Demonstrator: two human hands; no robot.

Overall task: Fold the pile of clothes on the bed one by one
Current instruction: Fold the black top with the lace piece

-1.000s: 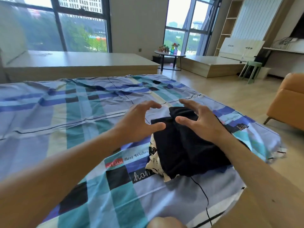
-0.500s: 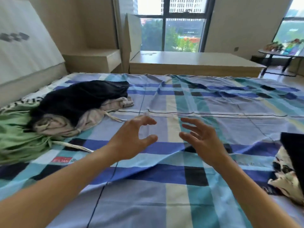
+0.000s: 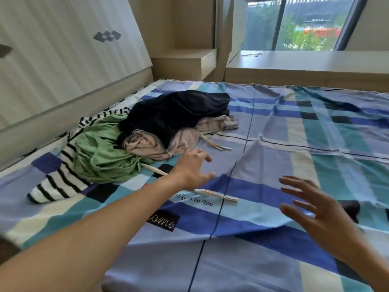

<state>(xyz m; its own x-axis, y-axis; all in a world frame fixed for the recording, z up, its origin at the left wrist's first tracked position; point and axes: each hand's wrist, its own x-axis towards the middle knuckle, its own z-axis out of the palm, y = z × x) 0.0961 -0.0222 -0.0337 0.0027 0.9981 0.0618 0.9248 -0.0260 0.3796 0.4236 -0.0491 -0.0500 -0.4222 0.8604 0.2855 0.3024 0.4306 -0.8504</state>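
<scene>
A loose pile of clothes lies at the left of the bed (image 3: 263, 207). A black garment (image 3: 176, 111) lies on top, over a beige garment (image 3: 151, 143) with long drawstrings. A green garment (image 3: 99, 152) and a black-and-white striped one (image 3: 54, 186) lie at the pile's near side. My left hand (image 3: 192, 167) hovers with spread fingers just right of the beige garment and holds nothing. Lower right, my right hand (image 3: 315, 209) is open above the sheet, fingers straight, also with nothing in it.
The bed carries a blue, teal and cream checked sheet. A padded white headboard (image 3: 63, 60) rises along the left. A wooden ledge (image 3: 305, 66) runs behind the bed under a window. A beige drawstring (image 3: 216, 194) trails across the sheet under my left wrist.
The view has swung left, away from the folded black stack, toward the unfolded pile. My left hand has reached out close to the beige garment; my right hand trails lower right.
</scene>
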